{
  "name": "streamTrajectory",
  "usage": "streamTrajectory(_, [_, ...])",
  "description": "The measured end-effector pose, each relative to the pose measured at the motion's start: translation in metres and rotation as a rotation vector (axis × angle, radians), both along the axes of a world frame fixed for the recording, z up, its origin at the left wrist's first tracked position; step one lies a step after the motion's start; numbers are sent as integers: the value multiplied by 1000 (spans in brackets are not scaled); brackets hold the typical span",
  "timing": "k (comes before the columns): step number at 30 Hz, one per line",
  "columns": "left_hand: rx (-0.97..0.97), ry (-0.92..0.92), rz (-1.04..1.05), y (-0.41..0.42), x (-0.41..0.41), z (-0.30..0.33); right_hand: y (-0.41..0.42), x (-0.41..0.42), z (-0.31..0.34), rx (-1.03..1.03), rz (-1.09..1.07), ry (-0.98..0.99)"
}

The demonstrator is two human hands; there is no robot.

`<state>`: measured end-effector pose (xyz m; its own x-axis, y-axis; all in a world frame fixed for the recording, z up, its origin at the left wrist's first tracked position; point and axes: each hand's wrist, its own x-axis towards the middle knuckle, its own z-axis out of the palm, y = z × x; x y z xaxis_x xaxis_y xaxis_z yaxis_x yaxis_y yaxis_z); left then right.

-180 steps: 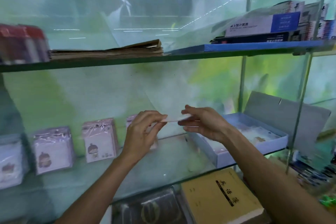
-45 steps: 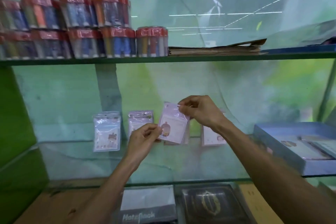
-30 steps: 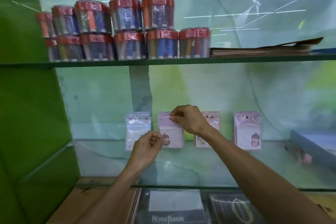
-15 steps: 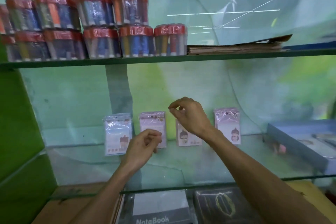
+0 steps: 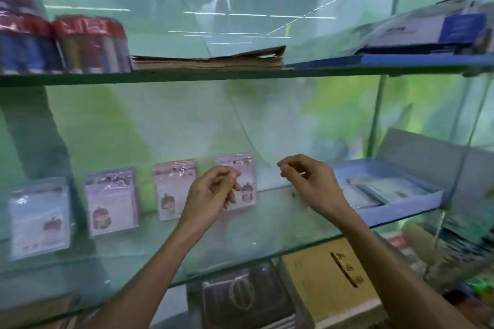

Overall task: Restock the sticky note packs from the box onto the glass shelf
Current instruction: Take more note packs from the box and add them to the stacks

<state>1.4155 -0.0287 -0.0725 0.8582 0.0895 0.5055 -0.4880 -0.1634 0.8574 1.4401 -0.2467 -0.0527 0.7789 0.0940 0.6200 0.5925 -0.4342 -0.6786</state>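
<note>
Four sticky note packs stood in a row along the back edge of the glass shelf (image 5: 254, 235), leaning on the rear pane: a bluish pack (image 5: 40, 218) nearest the left edge, a lilac pack (image 5: 111, 201), a pink pack (image 5: 173, 189), and a second pink pack (image 5: 242, 176) partly behind the left hand (image 5: 211, 195). Each bore a small cartoon figure; any print on them was too blurred to read. The left hand hovered in front of that last pack, fingers loosely curled, holding nothing. The right hand (image 5: 310, 184) hung above the shelf toward the blue box (image 5: 395, 203), fingers loosely bent, thumb near forefinger, also holding nothing. The open box sat at the shelf's right edge with packs lying flat inside. Below, a tan notebook (image 5: 331, 286) showed dark characters, illegible.
</note>
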Motion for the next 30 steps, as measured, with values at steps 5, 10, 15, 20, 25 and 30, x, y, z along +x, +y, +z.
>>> streamTrajectory(5, [3, 18, -40, -59, 27, -2, -74, 27, -1, -198, -189, 111])
streamTrajectory(10, [46, 61, -48, -101, 53, -7, -132, 56, -6, -633, -170, 330])
streamTrajectory(15, [56, 112, -46, -130, 66, -5, -156, 83, -7, -951, -36, 535])
streamTrajectory(20, [73, 137, -48, -143, 76, -4, -161, 95, -9, -922, 16, 470])
streamTrajectory(25, [84, 209, -42, -147, 82, -2, -161, 99, -12, -683, 39, 196])
streamTrajectory(30, [162, 220, -93, -149, 86, -1, -154, 88, 7, -495, 101, 50])
